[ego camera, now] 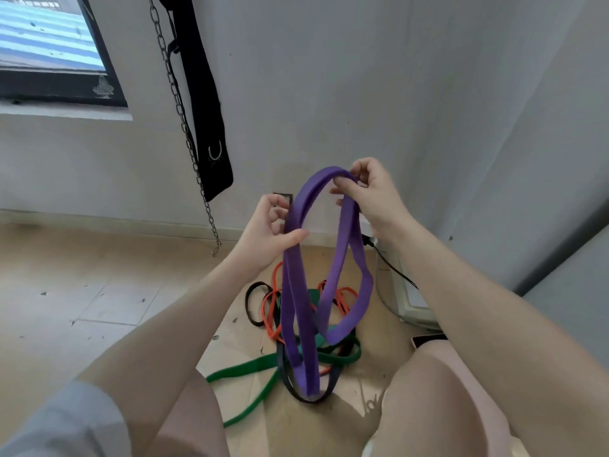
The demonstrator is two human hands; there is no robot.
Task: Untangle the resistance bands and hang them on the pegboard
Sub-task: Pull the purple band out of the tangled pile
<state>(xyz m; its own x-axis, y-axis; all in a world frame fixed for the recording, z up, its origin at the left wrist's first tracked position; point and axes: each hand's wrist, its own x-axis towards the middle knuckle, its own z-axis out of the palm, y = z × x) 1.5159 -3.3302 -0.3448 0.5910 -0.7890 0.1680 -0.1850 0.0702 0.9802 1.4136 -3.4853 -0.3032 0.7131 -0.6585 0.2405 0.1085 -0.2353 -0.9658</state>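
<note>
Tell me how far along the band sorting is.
Done: nothing visibly hung; no pegboard is in view. In hand: the purple band is lifted, left hand gripping one side, right hand pinching its top, but its lower loops still reach into the pile. Left: the green band, orange band and black bands lie tangled on the floor.

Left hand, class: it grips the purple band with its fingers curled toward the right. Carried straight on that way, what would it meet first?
Probably the purple band's other strand, then the right hand; the left hand lies level with both, though depth is unclear.
</note>
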